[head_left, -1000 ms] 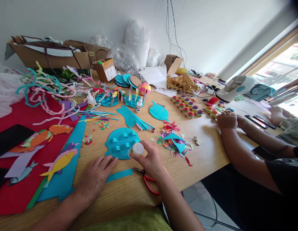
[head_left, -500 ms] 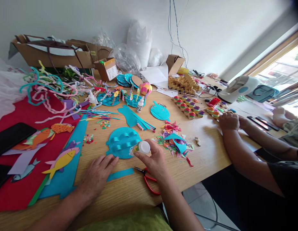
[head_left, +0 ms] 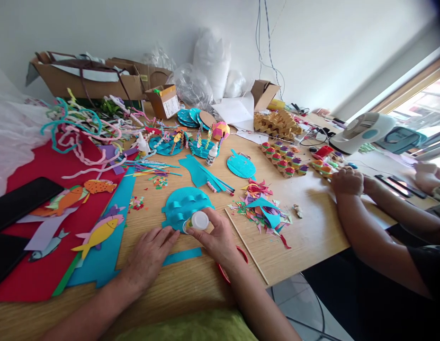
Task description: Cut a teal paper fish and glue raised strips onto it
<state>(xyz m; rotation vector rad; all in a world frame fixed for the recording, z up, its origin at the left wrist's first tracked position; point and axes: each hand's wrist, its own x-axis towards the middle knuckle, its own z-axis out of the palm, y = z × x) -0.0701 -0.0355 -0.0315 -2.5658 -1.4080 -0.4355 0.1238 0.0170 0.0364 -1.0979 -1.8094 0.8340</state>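
Note:
My right hand [head_left: 215,235] is closed round a small glue bottle [head_left: 199,221], tipped with its white base toward me. The bottle's nozzle end is hidden, down at the lower right part of a turquoise paper disc [head_left: 186,201] with raised paper loops. My left hand [head_left: 148,253] lies flat, its fingertips touching the disc's near edge. Between my hands is a turquoise paper strip [head_left: 182,256]. Red-handled scissors [head_left: 225,273] lie partly hidden under my right forearm. Right of that hand rests a thin wooden stick [head_left: 247,247].
Paper scraps [head_left: 264,208] are heaped to the right. Paper fish [head_left: 101,235] lie on red and blue sheets at left. Another glue bottle [head_left: 211,155] stands behind the disc. A co-worker's hands [head_left: 349,182] rest at the table's right, near a painted egg carton [head_left: 283,161].
My right hand has moved left with the glue bottle over the disc. The wooden stick now shows beside my forearm, and the scissors are more covered. The view has shifted slightly.

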